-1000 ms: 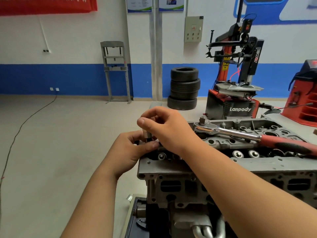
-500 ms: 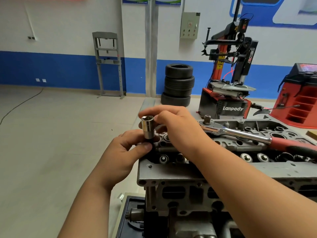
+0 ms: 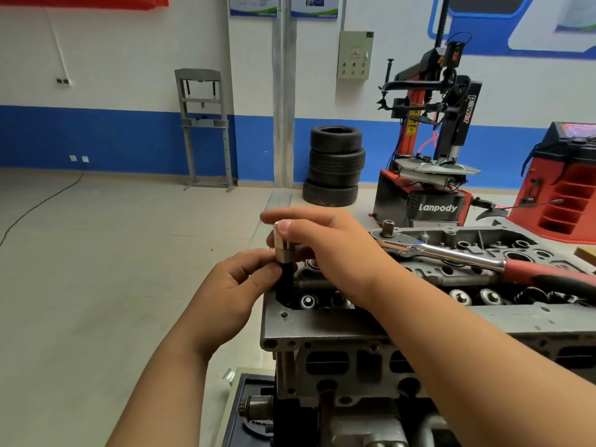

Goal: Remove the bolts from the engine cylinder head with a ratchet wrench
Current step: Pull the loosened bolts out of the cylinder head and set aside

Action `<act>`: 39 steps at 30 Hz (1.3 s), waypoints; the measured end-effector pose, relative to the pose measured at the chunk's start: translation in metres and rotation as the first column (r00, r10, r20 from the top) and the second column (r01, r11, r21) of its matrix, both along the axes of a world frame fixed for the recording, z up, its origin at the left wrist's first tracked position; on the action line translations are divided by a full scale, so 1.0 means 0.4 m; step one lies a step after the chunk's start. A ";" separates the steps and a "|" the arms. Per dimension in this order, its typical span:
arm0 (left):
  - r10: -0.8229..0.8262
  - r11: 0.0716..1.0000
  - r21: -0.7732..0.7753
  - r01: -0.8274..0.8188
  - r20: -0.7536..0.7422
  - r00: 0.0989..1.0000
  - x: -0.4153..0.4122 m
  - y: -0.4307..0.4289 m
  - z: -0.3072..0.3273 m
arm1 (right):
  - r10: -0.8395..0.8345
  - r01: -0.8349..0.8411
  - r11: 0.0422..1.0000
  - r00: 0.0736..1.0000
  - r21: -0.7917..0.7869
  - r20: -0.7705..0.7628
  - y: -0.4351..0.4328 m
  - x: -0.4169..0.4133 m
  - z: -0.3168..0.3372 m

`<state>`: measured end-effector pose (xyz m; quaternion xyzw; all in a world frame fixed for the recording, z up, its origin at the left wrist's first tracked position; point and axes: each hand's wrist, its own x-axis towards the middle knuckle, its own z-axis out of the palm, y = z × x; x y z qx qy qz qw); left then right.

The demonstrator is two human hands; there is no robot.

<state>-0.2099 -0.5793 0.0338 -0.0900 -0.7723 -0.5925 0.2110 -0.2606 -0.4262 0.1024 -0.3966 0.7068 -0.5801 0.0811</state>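
Both forearms enter from 6 o'clock and meet over the near-left corner of the cylinder head (image 3: 322,327). The right hand (image 3: 325,253) crosses in from 4 o'clock with its wrist bent. Its thumb and curled fingers are clamped on the upper part of a shiny socket (image 3: 283,248), which stands upright. The left hand (image 3: 233,285) sits at 7 o'clock of the socket, palm turned inward, with thumb and forefinger pinched at the socket's lower end. There a dark stub (image 3: 286,279) runs down toward the head. Whether that stub is a bolt or an extension is hard to tell, since its lower end merges with a dark recess. The right hand's fingers hide the far side of the socket. The ratchet wrench (image 3: 451,254) lies on top of the head at 3 o'clock of the hands, touched by neither. Its red grip is cut off by the right edge, as is the rest of the head.
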 end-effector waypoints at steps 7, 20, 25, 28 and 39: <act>-0.067 0.995 -0.066 0.071 0.058 0.996 0.017 0.004 0.044 | 0.060 -0.047 0.995 0.984 -0.083 0.168 -0.011 -0.012 0.006; 0.128 0.981 -0.145 -0.131 -0.026 0.991 0.047 0.040 0.132 | -0.224 0.233 0.946 0.972 0.226 -0.062 -0.020 -0.056 -0.001; 0.257 0.951 -0.167 -0.259 -0.036 0.966 0.043 0.045 0.149 | -0.052 0.024 0.913 0.997 0.408 0.058 -0.011 -0.117 0.049; 0.367 0.906 -0.203 -0.372 -0.060 0.928 0.026 0.050 0.151 | -0.071 0.080 0.957 0.997 0.279 -0.039 -0.021 -0.112 0.023; 0.276 0.893 -0.377 -0.247 0.022 0.961 0.010 0.084 0.166 | 0.180 -0.087 0.866 0.973 0.493 -0.145 0.008 -0.089 0.037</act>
